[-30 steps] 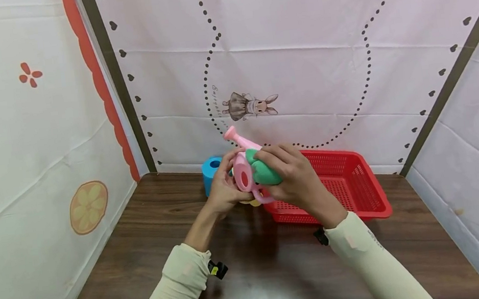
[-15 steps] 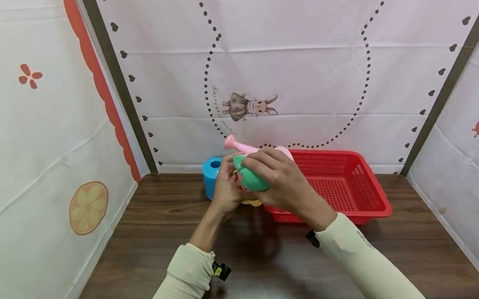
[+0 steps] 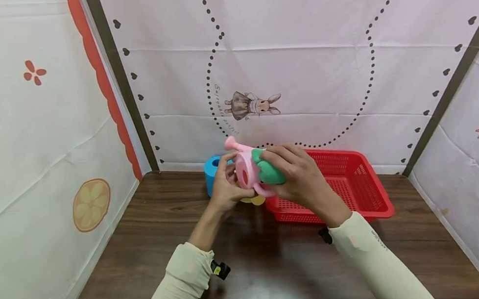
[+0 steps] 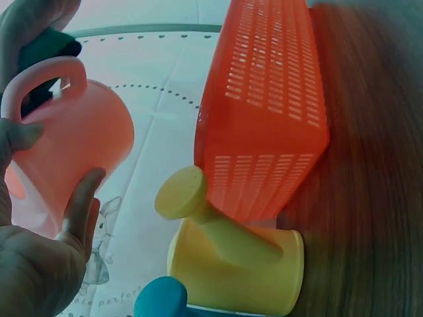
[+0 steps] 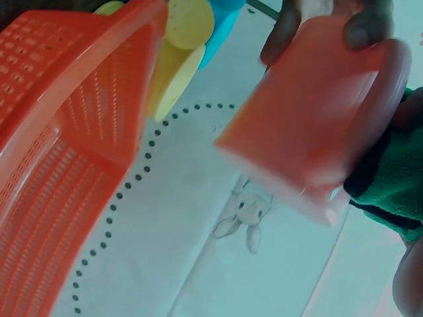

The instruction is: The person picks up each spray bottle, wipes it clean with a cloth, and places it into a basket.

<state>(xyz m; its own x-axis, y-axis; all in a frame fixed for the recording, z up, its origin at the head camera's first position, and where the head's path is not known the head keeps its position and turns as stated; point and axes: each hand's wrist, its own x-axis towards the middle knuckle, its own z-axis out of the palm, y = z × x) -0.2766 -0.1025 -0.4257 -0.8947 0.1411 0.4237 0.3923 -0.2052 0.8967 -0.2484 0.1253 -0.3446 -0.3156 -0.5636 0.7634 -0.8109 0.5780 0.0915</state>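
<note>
My left hand [image 3: 222, 191] grips a pink watering can [image 3: 247, 164] in the air, its thumb and fingers around the body. The can's spout points up and left in the head view, and an oval opening faces the camera. My right hand [image 3: 300, 177] holds a bunched, fuzzy green cloth [image 3: 271, 173] against the can's side, near the handle. In the left wrist view the can's curved handle and round body show plainly, with the green cloth [image 4: 49, 49] behind the handle. The right wrist view shows the pink can [image 5: 297, 119] blurred, and the cloth [image 5: 396, 165] beside its handle.
A red perforated basket [image 3: 378, 198] stands at the back right of the brown wooden table [image 3: 262, 275]. Left of the basket are a yellow watering can [image 4: 238, 271] and a blue one [image 3: 212, 172], partly hidden behind my left hand. A printed cloth wall [image 3: 302, 78] rises behind them.
The green cloth and my right hand moved left over the can, then back right along its side. The can's opening, hidden half a second ago, shows again. The spout sits lower than a second ago.
</note>
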